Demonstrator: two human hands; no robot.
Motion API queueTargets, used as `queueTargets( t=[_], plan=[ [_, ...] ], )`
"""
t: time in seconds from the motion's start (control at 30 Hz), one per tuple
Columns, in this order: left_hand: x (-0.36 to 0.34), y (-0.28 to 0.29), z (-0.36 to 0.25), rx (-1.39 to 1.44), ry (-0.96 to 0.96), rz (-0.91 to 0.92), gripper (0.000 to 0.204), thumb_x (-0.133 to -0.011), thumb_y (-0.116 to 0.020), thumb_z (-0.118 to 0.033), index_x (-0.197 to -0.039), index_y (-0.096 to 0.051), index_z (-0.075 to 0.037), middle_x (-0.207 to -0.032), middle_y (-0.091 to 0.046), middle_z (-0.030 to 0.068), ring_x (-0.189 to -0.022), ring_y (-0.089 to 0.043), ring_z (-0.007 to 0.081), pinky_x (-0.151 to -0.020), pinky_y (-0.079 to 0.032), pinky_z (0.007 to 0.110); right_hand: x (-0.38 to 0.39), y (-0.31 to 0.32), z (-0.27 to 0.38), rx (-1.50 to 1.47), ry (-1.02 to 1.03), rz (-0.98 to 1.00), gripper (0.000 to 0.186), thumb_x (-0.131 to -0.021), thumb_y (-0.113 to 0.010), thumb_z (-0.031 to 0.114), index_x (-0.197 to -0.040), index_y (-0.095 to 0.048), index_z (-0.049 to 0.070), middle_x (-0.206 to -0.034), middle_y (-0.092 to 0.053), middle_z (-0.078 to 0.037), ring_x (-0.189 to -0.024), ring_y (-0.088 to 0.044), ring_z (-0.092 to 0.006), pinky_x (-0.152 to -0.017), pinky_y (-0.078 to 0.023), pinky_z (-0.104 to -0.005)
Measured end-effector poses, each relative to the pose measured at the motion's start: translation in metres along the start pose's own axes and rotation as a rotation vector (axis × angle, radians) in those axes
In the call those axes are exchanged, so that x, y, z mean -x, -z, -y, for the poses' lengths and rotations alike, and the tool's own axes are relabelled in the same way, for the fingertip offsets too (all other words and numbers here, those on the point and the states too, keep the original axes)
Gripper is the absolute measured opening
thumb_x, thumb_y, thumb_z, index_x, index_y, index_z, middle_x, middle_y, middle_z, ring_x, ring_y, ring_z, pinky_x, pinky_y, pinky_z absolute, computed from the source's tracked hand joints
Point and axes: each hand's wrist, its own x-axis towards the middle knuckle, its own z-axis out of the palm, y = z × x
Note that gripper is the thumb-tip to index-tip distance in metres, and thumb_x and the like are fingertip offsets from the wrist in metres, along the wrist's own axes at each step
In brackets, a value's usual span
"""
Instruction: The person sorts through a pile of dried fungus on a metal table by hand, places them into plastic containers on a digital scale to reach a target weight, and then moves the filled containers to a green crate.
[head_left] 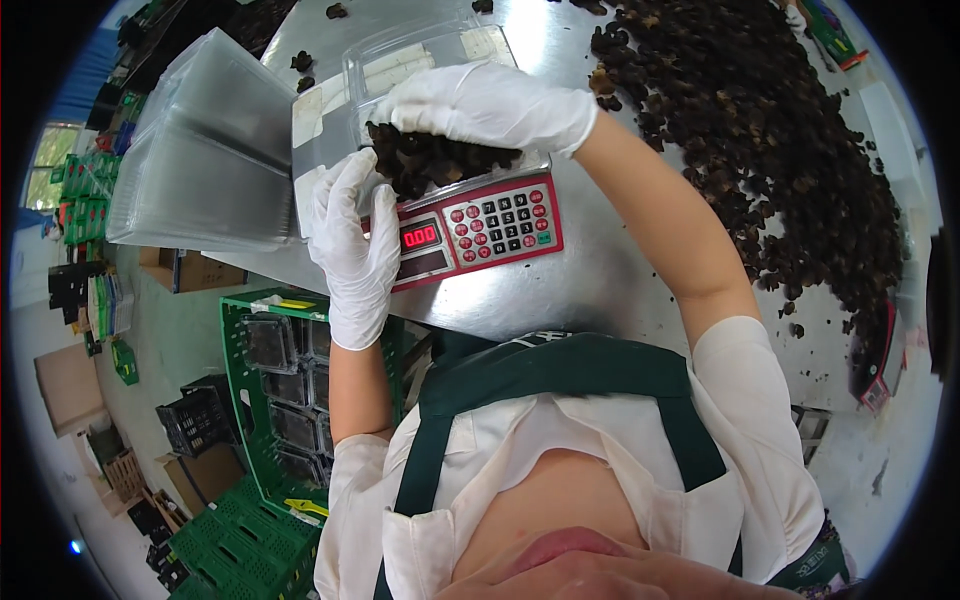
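Observation:
A dark clump of wood ear mushrooms (430, 165) is between my two white-gloved hands, over the near part of a red digital scale (500, 222). My right hand (475, 105) curves over the clump from behind, its fingers pointing left; its thumb is hidden. At the clump's left end, my left hand (352, 245) closes in with bent fingers and thumb against it. Just behind, a clear plastic clamshell box (400, 62) sits on the scale with its lid folded back. How much of the clump rests inside the box cannot be made out.
Stacked clear plastic boxes (200, 155) stand left of the scale. A large heap of loose mushrooms (760, 130) covers the right of the metal table (610, 265). Below left, a green crate (238, 350) holds several filled boxes. Another red device (875, 385) lies at the right.

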Motion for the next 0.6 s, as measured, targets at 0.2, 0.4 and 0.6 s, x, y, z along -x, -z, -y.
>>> queueTargets(
  t=[0.2, 0.4, 0.6],
  plan=[
    [-0.005, 0.003, 0.002, -0.054, -0.024, 0.017, 0.042, -0.088, -0.07, 0.007, -0.128, -0.065, -0.004, -0.118, -0.067, 0.0136, -0.109, -0.065, 0.0264, -0.098, -0.05, 0.035, 0.01, 0.02, -0.022, -0.157, 0.099, -0.167, 0.045, -0.11, -0.049, 0.039, -0.137, -0.063, 0.006, -0.13, -0.069, -0.015, -0.119, -0.065, -0.0296, -0.105, -0.049, -0.0358],
    [-0.022, 0.002, 0.0, -0.063, -0.051, 0.011, 0.041, -0.086, -0.071, 0.004, -0.126, -0.067, -0.006, -0.116, -0.068, 0.0132, -0.105, -0.066, 0.0263, -0.094, -0.051, 0.036, 0.049, 0.061, -0.001, -0.174, 0.074, -0.402, 0.03, -0.105, -0.058, 0.024, -0.121, -0.072, 0.004, -0.101, -0.07, -0.005, -0.092, -0.062, -0.0112, -0.084, -0.051, -0.0272],
    [-0.06, -0.002, -0.024, -0.14, -0.182, 0.261, 0.044, -0.092, -0.07, -0.01, -0.136, -0.064, -0.009, -0.132, -0.065, 0.0159, -0.123, -0.062, 0.0339, -0.104, -0.048, 0.041, 0.186, 0.1, -0.008, -0.22, -0.559, -0.719, 0.026, -0.104, -0.062, 0.024, -0.111, -0.073, 0.001, -0.09, -0.07, 0.0, -0.078, -0.059, -0.0064, -0.073, -0.05, -0.0253]
  ],
)
